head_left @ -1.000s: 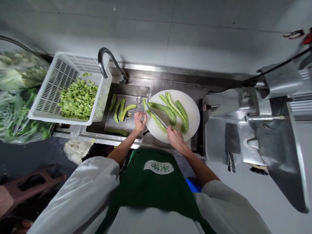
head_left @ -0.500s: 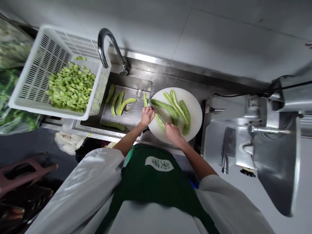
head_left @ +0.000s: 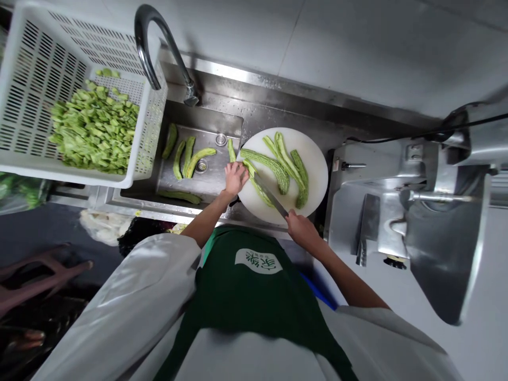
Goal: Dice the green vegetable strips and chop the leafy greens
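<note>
My left hand [head_left: 235,177] presses down on the near end of a bitter-gourd strip [head_left: 254,182] at the left edge of the round white cutting board [head_left: 313,174], fingers curled over it. My right hand [head_left: 300,228], closed around a knife [head_left: 270,194] handle, lays the blade slantwise across that strip, just right of my left fingers (more strips lie farther back). Beside the board, the steel sink [head_left: 206,182] holds further strips.
</note>
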{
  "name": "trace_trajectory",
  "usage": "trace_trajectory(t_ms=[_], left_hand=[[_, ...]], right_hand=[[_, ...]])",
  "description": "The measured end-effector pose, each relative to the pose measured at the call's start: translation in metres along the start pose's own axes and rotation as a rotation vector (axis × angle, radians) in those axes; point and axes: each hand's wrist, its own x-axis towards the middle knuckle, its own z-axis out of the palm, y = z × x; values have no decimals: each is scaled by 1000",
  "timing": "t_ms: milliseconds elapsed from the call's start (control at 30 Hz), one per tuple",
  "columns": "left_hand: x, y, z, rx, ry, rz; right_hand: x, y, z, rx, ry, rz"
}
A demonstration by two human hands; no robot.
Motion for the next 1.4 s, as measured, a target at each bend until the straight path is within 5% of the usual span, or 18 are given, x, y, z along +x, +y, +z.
trace_trajectory(t_ms=[367, 600, 700, 833, 1400], left_hand=[[2, -21, 5, 363, -25, 175], [-14, -8, 2, 461, -128, 255], [-37, -1, 8, 379, -294, 294], [-56, 3, 17, 389, -342, 249], [-47, 14, 10, 452, -593, 167]], right_hand=[[-55, 50, 20, -90, -120, 43], [-96, 75, 52, -87, -181, 118], [-101, 73, 59, -39, -186, 137], [-102, 67, 60, -7, -186, 133], [-95, 89, 80, 14, -86, 104]])
